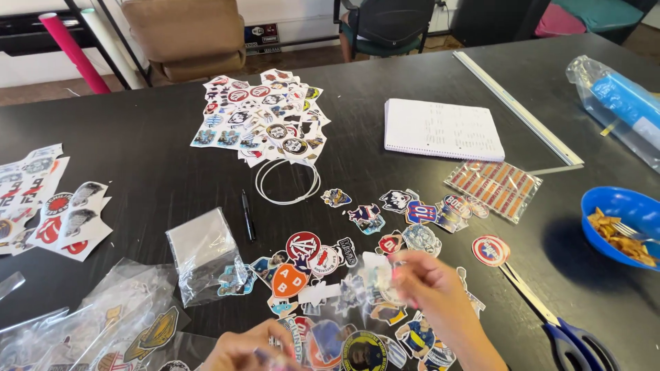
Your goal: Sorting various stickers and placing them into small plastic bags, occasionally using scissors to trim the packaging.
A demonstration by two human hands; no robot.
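Stickers [323, 257] are spread loose over the near middle of the dark tabletop [158, 165], and a clear plastic sleeve [357, 288] is held just above them between both hands. The sleeve is blurred and see-through, so its edges are hard to make out; its long axis appears to run from the near left up to the far right, though which end is the open one cannot be told. The right hand [430, 285] is closed in a pinch on the sleeve's far right end. The left hand [247, 350] is cut off by the near edge of the view; its fingers are curled on the near left end, and the grip itself is partly hidden.

A second heap of stickers [265, 117] is seen farther off, with a white cord loop [287, 182] just in front of it and a black pen [247, 214] to the near left. Clear bags [203, 251] are piled at the near left, and printed sheets [48, 206] lie at the left edge. A white spiral notebook [443, 129] lies at the far right, beside a long ruler [515, 106]. A flat clear packet of orange strips [493, 187] is placed nearer. Blue-handled scissors [564, 333] and a blue bowl [605, 203] of chips sit at the near right.
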